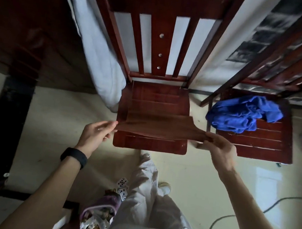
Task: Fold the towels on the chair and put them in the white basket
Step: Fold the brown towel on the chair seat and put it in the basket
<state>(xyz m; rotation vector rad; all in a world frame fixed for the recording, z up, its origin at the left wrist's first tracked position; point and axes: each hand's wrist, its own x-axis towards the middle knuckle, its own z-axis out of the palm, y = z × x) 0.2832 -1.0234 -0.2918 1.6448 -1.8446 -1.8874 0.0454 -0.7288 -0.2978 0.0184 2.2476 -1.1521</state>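
Brown towel (156,124): I hold it stretched over the chair (150,144) seat, to square the fold.
Left hand (97,131): pinches one corner.
Right hand (218,146): pinches the other.
Blue towel (240,115): crumpled on the neighbouring chair (263,146).

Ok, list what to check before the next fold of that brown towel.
1. Left grip pinches the near left corner of the brown towel: ok.
2. Right grip holds the near right corner: ok.
3. Towel pulled out between both grips, its far part lying on the middle chair seat: ok.
4. Near edge straight: not ok, it waves slightly.
5. Blue towels on the right chair folded: not ok, they lie crumpled in a heap.
6. White basket within reach: cannot tell, no white basket can be made out in this view.
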